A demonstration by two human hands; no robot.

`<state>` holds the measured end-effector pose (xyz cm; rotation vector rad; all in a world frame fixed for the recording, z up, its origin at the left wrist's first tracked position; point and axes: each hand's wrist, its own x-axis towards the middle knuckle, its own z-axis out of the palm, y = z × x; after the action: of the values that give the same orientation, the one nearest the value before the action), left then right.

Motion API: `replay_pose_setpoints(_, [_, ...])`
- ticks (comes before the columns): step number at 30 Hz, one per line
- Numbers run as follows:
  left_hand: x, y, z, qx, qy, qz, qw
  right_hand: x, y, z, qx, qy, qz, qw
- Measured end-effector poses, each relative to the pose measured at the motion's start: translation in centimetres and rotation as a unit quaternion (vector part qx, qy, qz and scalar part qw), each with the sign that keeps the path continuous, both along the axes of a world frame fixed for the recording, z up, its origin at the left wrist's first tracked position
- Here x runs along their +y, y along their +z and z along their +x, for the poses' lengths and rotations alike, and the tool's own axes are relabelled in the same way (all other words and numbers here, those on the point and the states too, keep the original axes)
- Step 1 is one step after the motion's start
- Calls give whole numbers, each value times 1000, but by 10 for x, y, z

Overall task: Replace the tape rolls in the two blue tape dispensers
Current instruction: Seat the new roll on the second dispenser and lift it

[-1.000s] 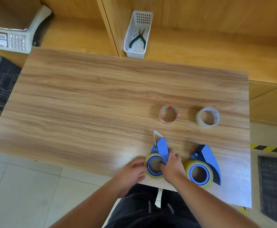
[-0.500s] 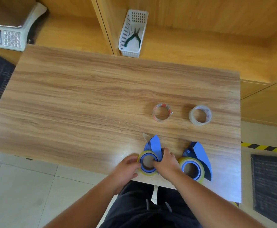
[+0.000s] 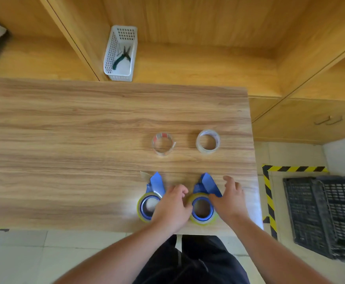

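Both blue dispensers lie near the front edge of the worktop (image 3: pixel 85 130), each with a yellowish roll on its hub. The left hand (image 3: pixel 172 206) rests loosely curled between the left dispenser (image 3: pixel 152 198) and the right dispenser (image 3: pixel 203 201). The right hand (image 3: pixel 229 198) is spread at the right dispenser's side, holding nothing. The step seems to be starting on this one; next it needs a firm hold. Two clear tape rolls (image 3: pixel 163 143) lie farther back. The worktop's right edge is near; the left is open.
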<state>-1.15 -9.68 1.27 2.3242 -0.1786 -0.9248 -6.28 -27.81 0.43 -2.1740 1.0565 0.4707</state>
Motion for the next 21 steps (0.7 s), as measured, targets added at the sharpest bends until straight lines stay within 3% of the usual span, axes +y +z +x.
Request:
replay_pose_setpoints(8, [-38,-30,-10,33,0,93,995,-19,-11,-13,86,61,88,991])
replay_pose_setpoints(21, [-49,-37,-21,56,54,81,994,-23,-12,-8,92,93,139,982])
